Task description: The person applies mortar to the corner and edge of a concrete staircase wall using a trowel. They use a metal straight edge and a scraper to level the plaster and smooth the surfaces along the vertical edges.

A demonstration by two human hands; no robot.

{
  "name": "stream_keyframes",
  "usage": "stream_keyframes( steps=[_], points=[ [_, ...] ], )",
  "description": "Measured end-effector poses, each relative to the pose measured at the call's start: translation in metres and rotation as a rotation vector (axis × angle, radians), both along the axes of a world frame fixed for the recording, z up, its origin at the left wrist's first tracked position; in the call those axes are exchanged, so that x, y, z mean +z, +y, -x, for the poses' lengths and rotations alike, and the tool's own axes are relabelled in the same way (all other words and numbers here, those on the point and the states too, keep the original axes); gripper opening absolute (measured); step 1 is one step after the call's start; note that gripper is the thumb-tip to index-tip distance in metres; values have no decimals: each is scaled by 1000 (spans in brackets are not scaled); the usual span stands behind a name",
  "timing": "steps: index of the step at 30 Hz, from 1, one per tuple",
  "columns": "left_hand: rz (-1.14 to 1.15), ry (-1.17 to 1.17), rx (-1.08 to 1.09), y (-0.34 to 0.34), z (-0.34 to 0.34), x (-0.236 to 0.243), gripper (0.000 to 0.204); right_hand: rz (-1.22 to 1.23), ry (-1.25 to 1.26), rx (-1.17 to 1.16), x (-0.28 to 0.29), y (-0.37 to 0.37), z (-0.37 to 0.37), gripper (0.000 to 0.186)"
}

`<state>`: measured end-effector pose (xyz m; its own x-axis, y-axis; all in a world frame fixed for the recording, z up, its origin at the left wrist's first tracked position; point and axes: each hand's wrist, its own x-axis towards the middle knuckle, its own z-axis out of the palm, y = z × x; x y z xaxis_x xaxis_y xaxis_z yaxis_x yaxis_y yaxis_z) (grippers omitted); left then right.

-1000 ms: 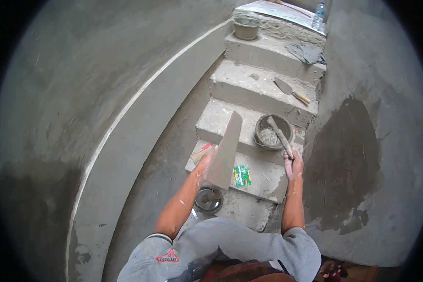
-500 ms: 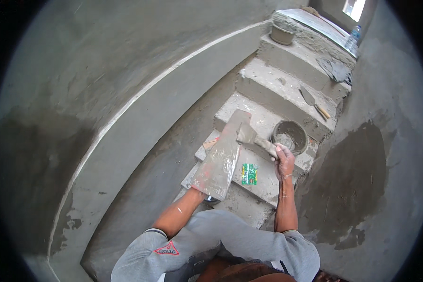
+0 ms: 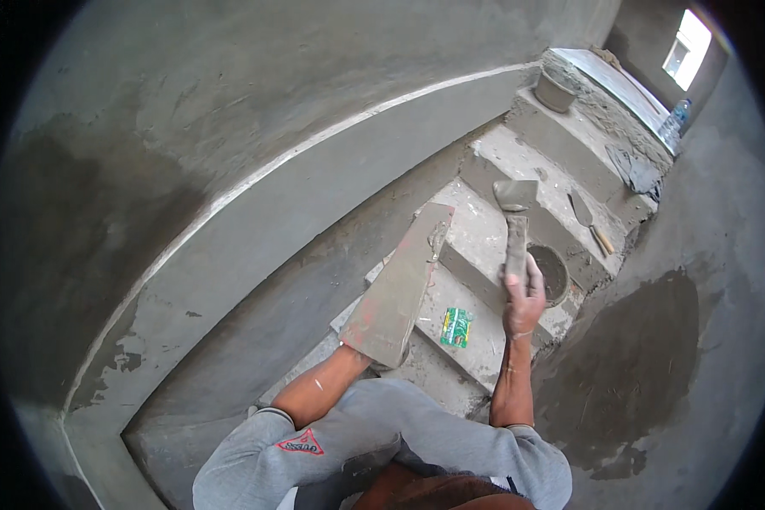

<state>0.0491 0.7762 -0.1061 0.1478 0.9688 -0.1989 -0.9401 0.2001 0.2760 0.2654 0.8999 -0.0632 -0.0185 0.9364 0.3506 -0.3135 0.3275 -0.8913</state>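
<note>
My left hand (image 3: 355, 355), mostly hidden under the near end, holds up a long flat plastering board (image 3: 388, 293). Its surface is smeared with grey and reddish stains, and a little wet mortar (image 3: 438, 238) clings near its far right edge. In my right hand (image 3: 524, 302) the fingers are wrapped round the thick, mortar-caked handle of a wide-bladed scraper (image 3: 516, 197). The scraper points away from me, apart from the board, with its blade above the steps. Just right of that hand a dark bucket (image 3: 550, 276) of mortar stands on a step, partly covered by the hand.
Concrete steps (image 3: 467, 229) climb to the upper right between plastered walls. A green packet (image 3: 456, 328) lies on a nearer step. Higher up are a pointed trowel (image 3: 590, 223), a grey rag (image 3: 634, 172), another bucket (image 3: 554, 91) and a plastic bottle (image 3: 674, 121). The right wall has a damp patch (image 3: 625, 365).
My right hand has swung the scraper off the board, turning its blade away from me over the steps. The board stays in my left hand. The whole view has shifted slightly.
</note>
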Motion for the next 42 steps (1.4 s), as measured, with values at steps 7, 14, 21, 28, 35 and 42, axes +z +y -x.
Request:
stream_keyframes(
  steps=[7,14,21,28,35,42],
  points=[
    [-23,-43,5,-11,4,11,21,-772,-783,-230,-18,1,37,49],
    [216,104,105,-22,0,27,20,-898,-662,-191,-58,14,49,46],
    [89,-118,79,-27,4,34,23,-877,-921,-207,-75,30,12,39],
    [225,223,412,-31,22,44,31,131,-864,-513,-181,82,-110,28],
    [-59,-43,548,-67,67,22,42,457,-730,-286,-282,225,-275,26],
    [-105,70,857,-152,107,4,46,-98,-1464,-742,-305,220,-188,57]
  ],
)
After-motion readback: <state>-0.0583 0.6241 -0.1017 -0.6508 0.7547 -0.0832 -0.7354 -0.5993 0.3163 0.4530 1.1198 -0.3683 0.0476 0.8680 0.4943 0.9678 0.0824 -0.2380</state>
